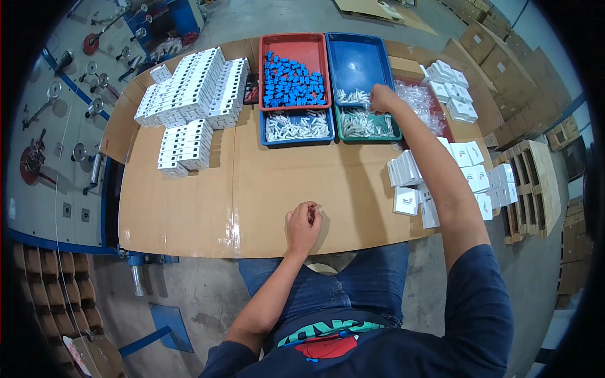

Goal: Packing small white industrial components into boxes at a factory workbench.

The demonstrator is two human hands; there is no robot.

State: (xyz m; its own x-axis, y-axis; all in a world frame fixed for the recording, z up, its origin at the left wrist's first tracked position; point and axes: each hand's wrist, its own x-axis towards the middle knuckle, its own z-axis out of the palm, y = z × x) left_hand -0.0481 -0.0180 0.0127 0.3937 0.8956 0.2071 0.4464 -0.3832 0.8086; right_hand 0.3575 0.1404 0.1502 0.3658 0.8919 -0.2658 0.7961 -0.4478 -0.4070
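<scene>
My left hand (304, 228) rests on the cardboard-covered table (277, 183) near its front edge. Its fingers are curled closed, and whatever is inside, if anything, is hidden. My right arm stretches far forward. At its end my right hand (383, 99), fingers drawn together, is over the right side of the long blue tray (358, 60), beside a small heap of white plug-like pieces (353, 96). I cannot make out what its fingertips hold. Just below it sits a green tray (368, 138) with more thin white pieces.
A red tray (293, 40) holds blue clips (291, 79); below it a smaller blue tray (297, 141) holds white plugs. Stacked white boxes (189, 88) stand at the left. More white boxes (405, 200) and a bin of clear plastic bags (416, 101) are at the right.
</scene>
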